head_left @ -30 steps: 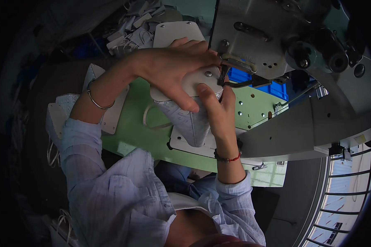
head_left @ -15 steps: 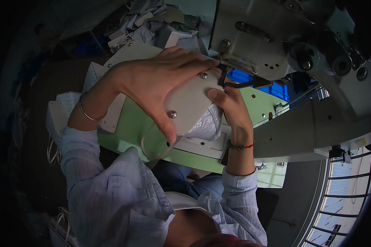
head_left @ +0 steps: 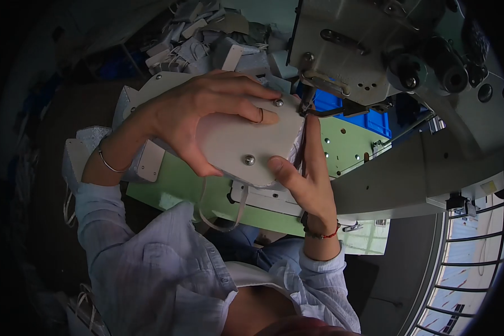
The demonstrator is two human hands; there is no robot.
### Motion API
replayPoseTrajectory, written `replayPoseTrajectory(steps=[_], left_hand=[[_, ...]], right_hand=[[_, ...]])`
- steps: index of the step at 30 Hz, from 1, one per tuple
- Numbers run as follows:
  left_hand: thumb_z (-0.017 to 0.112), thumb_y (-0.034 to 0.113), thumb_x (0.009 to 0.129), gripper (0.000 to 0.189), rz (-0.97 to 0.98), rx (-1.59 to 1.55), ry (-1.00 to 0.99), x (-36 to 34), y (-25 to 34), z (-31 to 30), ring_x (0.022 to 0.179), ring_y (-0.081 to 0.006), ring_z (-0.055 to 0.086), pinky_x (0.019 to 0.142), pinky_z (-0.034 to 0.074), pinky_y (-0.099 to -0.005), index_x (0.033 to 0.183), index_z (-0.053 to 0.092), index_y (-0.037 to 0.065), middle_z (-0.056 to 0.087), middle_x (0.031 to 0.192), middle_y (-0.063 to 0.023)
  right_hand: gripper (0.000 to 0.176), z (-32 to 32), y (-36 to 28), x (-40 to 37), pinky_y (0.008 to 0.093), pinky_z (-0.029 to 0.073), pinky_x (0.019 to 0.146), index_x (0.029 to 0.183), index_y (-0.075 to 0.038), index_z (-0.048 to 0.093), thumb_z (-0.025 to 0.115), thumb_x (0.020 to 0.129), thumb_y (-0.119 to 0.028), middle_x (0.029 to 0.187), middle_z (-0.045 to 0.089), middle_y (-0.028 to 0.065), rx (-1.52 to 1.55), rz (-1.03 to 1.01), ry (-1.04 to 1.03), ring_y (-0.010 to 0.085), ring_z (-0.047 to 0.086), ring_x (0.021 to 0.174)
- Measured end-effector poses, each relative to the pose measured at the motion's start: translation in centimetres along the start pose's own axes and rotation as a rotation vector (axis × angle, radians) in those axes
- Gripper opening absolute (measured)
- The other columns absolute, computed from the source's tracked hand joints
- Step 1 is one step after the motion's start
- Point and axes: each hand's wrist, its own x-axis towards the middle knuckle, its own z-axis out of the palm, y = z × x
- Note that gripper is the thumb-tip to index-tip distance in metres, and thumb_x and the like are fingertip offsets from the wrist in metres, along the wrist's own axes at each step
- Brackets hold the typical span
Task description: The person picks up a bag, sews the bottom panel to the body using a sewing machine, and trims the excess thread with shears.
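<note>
**stitchfan:** Closest in, the person's right hand [head_left: 311, 179] pinches the near edge of a pale grey studded leather-like panel [head_left: 229, 143], thumb on top and fingers tucked under. The left hand [head_left: 201, 115] clamps it from the other side, fingers spread across the top.

**bobbin_joe:** Yep, the panel sits over the light green work table [head_left: 171, 187], far corner right at the needle foot [head_left: 307, 105] of the grey metal sewing machine [head_left: 364, 50]. Looks like lining up a seam, I'd say. The next bit calls for a flat, steady hold at that corner. There's a blue plastic crate [head_left: 372, 120] behind.
</note>
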Motion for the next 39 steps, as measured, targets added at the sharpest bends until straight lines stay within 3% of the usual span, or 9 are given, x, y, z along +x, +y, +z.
replayPoseTrajectory(steps=[4, 11, 13, 18, 26, 32, 39], left_hand=[[0.087, 0.028, 0.040, 0.086, -0.066, -0.041, -0.052, 0.3, 0.3, -0.3, 0.125, -0.0354, 0.049, 0.102, 0.040, -0.0475, 0.119, 0.062, 0.010, 0.051, 0.135, -0.0157], [0.087, 0.030, 0.040, 0.082, -0.073, -0.003, -0.051, 0.9, -0.2, -0.8, 0.121, -0.0340, 0.052, 0.096, 0.044, -0.0456, 0.115, 0.062, 0.010, 0.052, 0.134, -0.0167], [0.087, 0.030, 0.041, 0.082, -0.059, -0.006, -0.052, 1.1, -0.4, -0.8, 0.120, -0.0338, 0.053, 0.095, 0.045, -0.0450, 0.116, 0.062, 0.010, 0.052, 0.132, -0.0170], [0.083, 0.029, 0.048, 0.076, -0.114, 0.012, -0.071, 1.6, -0.1, -1.5, 0.112, -0.0310, 0.058, 0.092, 0.047, -0.0401, 0.117, 0.061, 0.007, 0.054, 0.128, -0.0146], [0.083, 0.030, 0.050, 0.074, -0.164, 0.045, -0.081, 2.1, -0.6, -1.5, 0.111, -0.0288, 0.058, 0.093, 0.049, -0.0387, 0.117, 0.061, 0.007, 0.052, 0.131, -0.0107], [0.082, 0.031, 0.052, 0.075, -0.206, 0.054, -0.107, 2.5, -0.8, -1.9, 0.111, -0.0266, 0.058, 0.093, 0.049, -0.0364, 0.118, 0.060, 0.004, 0.049, 0.132, -0.0081], [0.082, 0.032, 0.053, 0.074, -0.211, 0.061, -0.157, 2.9, -1.8, -1.9, 0.112, -0.0266, 0.057, 0.094, 0.049, -0.0366, 0.117, 0.059, 0.001, 0.049, 0.131, -0.0091]], right_hand=[[0.091, -0.2, 0.0, 0.1, 0.0354, 0.030, 0.107, 0.148, 0.006, 0.007, 0.064, 0.081, -0.016, 0.138, 0.037, 0.0187, 0.048, 0.027, 0.014, 0.0257, 0.040, 0.127], [0.092, -0.4, 0.3, 0.2, 0.0360, 0.030, 0.108, 0.149, 0.006, 0.006, 0.064, 0.081, -0.018, 0.139, 0.036, 0.0188, 0.044, 0.059, 0.034, 0.0269, 0.038, 0.128], [0.093, -0.6, 0.7, 0.3, 0.0366, 0.030, 0.108, 0.149, 0.006, 0.007, 0.066, 0.080, -0.018, 0.140, 0.034, 0.0190, -0.130, -0.047, 0.023, 0.0276, 0.037, 0.130], [0.093, -0.5, 0.5, 0.4, 0.0371, 0.030, 0.108, 0.149, 0.006, 0.008, 0.067, 0.079, -0.016, 0.141, 0.032, 0.0191, -0.110, 0.011, 0.022, 0.0282, 0.036, 0.130], [0.084, -0.4, 0.7, 1.0, 0.0359, 0.028, 0.109, 0.148, 0.005, 0.012, 0.063, 0.083, -0.011, 0.141, 0.035, 0.0180, -0.043, 0.000, 0.073, 0.0263, 0.036, 0.131], [0.076, -0.1, 1.1, 1.7, 0.0350, 0.033, 0.105, 0.145, 0.004, 0.020, 0.061, 0.084, -0.013, 0.136, 0.040, 0.0174, -0.043, -0.046, 0.128, 0.0240, 0.042, 0.124], [0.061, 0.8, 1.5, 3.2, 0.0332, 0.044, 0.091, 0.128, 0.003, 0.038, 0.070, 0.078, -0.013, 0.117, 0.052, 0.0150, -0.036, -0.092, 0.206, 0.0217, 0.054, 0.106]])
